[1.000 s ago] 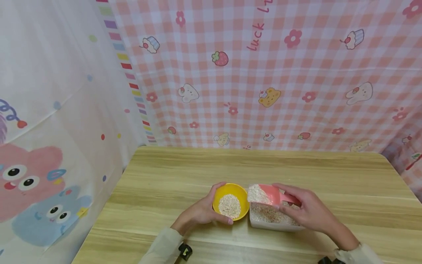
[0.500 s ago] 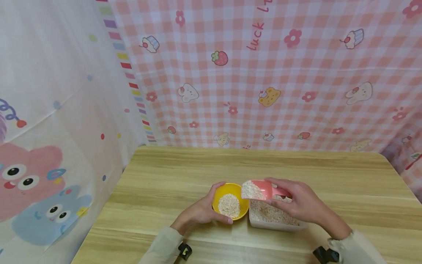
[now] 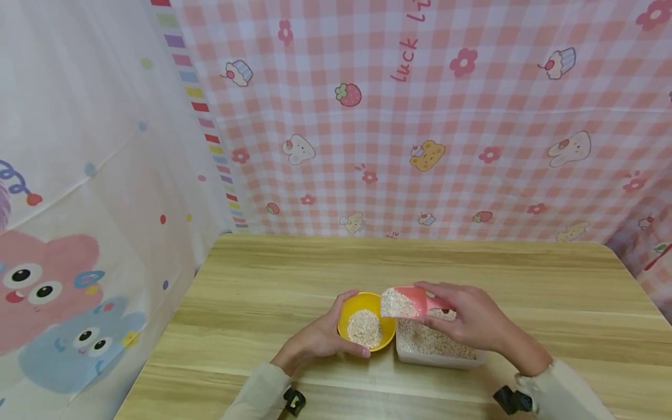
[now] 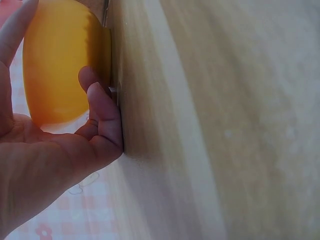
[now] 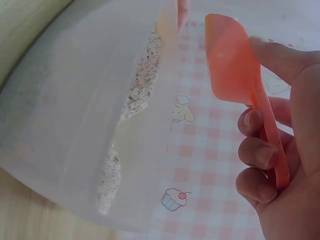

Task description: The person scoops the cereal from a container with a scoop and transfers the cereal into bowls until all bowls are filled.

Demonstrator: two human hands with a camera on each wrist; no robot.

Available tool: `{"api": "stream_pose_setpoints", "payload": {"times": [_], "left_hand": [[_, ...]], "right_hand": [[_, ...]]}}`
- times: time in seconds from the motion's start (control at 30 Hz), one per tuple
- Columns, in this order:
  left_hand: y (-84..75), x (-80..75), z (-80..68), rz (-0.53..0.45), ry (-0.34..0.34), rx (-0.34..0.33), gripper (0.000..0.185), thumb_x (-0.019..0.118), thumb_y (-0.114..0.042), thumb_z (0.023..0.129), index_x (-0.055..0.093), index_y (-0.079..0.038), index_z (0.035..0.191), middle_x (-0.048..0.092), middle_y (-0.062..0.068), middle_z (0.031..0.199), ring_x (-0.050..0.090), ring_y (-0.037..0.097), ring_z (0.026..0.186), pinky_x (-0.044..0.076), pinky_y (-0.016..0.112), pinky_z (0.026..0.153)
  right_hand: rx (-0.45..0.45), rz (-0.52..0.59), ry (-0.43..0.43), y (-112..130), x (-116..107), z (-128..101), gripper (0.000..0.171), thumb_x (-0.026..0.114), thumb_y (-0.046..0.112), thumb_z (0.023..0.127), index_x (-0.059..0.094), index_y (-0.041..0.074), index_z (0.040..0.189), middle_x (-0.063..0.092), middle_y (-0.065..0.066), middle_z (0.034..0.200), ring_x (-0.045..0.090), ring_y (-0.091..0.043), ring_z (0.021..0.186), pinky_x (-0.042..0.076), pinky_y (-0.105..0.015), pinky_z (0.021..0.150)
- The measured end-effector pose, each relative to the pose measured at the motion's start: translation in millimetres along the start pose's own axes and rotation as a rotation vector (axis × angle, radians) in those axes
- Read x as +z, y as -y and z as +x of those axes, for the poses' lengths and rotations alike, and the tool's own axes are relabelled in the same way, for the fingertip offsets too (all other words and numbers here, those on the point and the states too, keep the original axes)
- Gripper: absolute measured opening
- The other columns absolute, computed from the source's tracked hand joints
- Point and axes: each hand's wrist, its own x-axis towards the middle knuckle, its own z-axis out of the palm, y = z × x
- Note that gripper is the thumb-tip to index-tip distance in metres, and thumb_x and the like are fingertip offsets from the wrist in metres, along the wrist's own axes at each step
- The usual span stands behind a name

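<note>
Now right hand (image 3: 472,324) grip pinching pink scoop (image 3: 406,301), shifted left, seemingly over yellow bowl (image 3: 366,322) rim; left hand (image 3: 315,338) still cups bowl.

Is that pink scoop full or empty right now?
Full. The pink scoop in the right hand is heaped with pale grain, held at the yellow bowl's rim.

A light wooden table (image 3: 294,274) with pale grain fills the lower middle of the head view, its far right corner rounded. Behind it, across the upper centre and right, hangs a pink gingham cloth (image 3: 472,146) printed with flowers, cupcakes, strawberries and small animals. On the left hangs a white cloth (image 3: 79,175) with coloured dots and big-eyed cartoon creatures. The light is soft and even.
</note>
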Motion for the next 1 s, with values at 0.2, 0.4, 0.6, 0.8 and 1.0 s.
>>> {"api": "stream_pose_setpoints", "payload": {"times": [0.2, 0.4, 0.6, 0.8, 1.0], "left_hand": [[1.8, -0.9, 1.2, -0.001, 0.004, 0.019, 0.115, 0.092, -0.028, 0.069, 0.017, -0.035, 0.155, 0.042, 0.01, 0.151, 0.041, 0.034, 0.134, 0.02, 0.062, 0.114], [1.6, -1.4, 1.5, 0.008, 0.006, 0.03, 0.114, 0.092, -0.029, 0.069, 0.017, -0.034, 0.155, 0.042, 0.01, 0.151, 0.041, 0.034, 0.134, 0.021, 0.062, 0.115], [0.8, -2.2, 0.5, 0.023, 0.005, 0.02, 0.114, 0.092, -0.031, 0.069, 0.017, -0.037, 0.154, 0.041, 0.009, 0.152, 0.04, 0.035, 0.135, 0.021, 0.062, 0.114], [1.5, -2.4, 0.8, 0.035, 0.002, 0.014, 0.113, 0.092, -0.034, 0.069, 0.017, -0.037, 0.154, 0.041, 0.008, 0.153, 0.039, 0.035, 0.136, 0.021, 0.063, 0.114], [1.6, -2.0, 0.3, 0.042, 0.006, 0.006, 0.115, 0.092, -0.035, 0.068, 0.017, -0.036, 0.155, 0.04, 0.012, 0.153, 0.039, 0.038, 0.136, 0.022, 0.065, 0.113]], "right_hand": [[-0.005, -0.089, 0.04, 5.1, -3.3, 6.3, 0.058, 0.082, 0.03, 0.08, 0.064, 0.011, 0.132, 0.073, -0.006, 0.11, 0.055, -0.002, 0.069, 0.044, -0.023, 0.06], [-0.004, -0.169, 0.078, 9.5, -5.4, 11.9, 0.058, 0.081, 0.037, 0.081, 0.064, 0.012, 0.131, 0.074, -0.004, 0.103, 0.063, -0.009, 0.069, 0.047, -0.026, 0.059], [-0.043, -0.234, 0.086, 14.1, -6.9, 17.7, 0.057, 0.078, 0.041, 0.082, 0.065, 0.012, 0.129, 0.073, -0.004, 0.097, 0.062, -0.009, 0.065, 0.046, -0.026, 0.055], [-0.092, -0.307, 0.076, 18.3, -7.6, 22.0, 0.056, 0.077, 0.043, 0.082, 0.065, 0.013, 0.128, 0.069, -0.001, 0.088, 0.053, -0.005, 0.057, 0.041, -0.023, 0.05], [-0.123, -0.372, 0.099, 21.5, -7.7, 24.9, 0.055, 0.077, 0.045, 0.083, 0.064, 0.015, 0.127, 0.066, 0.001, 0.084, 0.045, -0.003, 0.054, 0.037, -0.021, 0.048]]}}
